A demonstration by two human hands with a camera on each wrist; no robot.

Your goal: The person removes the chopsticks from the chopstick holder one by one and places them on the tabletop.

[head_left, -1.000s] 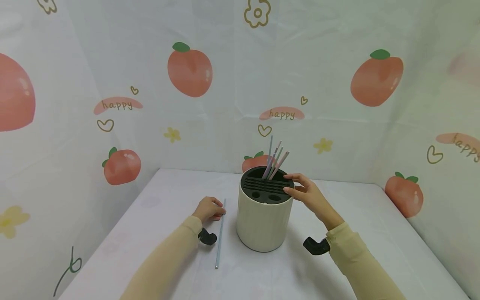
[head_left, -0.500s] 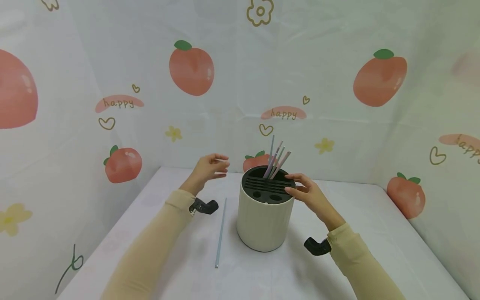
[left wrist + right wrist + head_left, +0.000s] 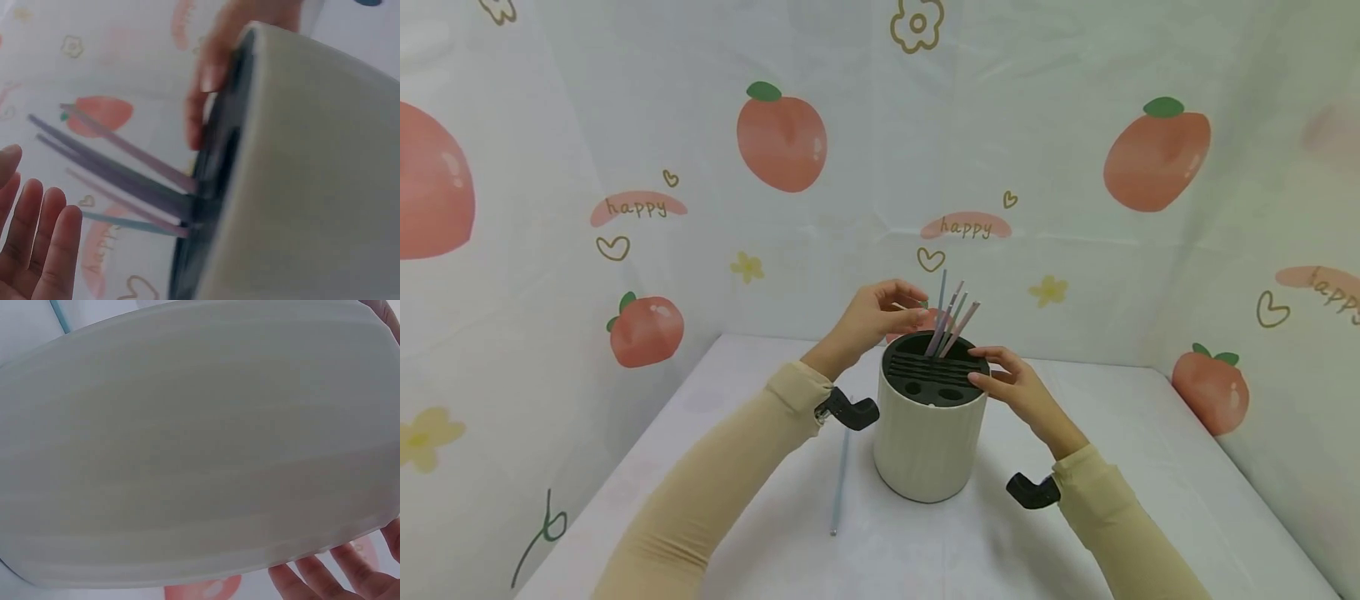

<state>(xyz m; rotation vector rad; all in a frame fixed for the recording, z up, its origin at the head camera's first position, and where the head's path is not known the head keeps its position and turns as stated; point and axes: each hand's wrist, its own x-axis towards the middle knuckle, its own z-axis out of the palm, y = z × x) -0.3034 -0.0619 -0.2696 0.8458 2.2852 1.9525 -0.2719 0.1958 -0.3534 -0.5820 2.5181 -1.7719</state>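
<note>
Straws (image 3: pixel 950 321) in pink, lilac and blue-grey are standing in a loose bunch in the far slot of a cream ribbed holder (image 3: pixel 928 446), leaning toward the right and back, their tops fanning apart above the dark slotted insert (image 3: pixel 934 368) that is capping it. In the left wrist view the same straws (image 3: pixel 125 181) are jutting out of the insert's edge, side by side and slightly splayed. Just left of the bunch the left hand (image 3: pixel 876 317) is hovering above the holder's far left rim, fingers relaxed and slightly spread, gripping nothing; its fingertips are lying close to the nearest straw, and whether they are touching it cannot be told. The left wrist view is showing those fingers (image 3: pixel 37 244) straight and apart, clear of the straw tips. On the other side the right hand (image 3: pixel 1017 385) is resting against the holder's right rim, thumb and forefinger extended onto the edge of the insert, the rest of the fingers loosely open; in the right wrist view the holder's wall (image 3: pixel 200 444) is filling nearly the whole frame. The holder is sitting near the middle of a white table (image 3: pixel 1150 467), and one pale blue straw (image 3: pixel 839 479) is lying flat on the table just left of the holder, partly hidden by the left forearm. Behind, a peach-printed backdrop (image 3: pixel 781 137) is hanging round the table.
</note>
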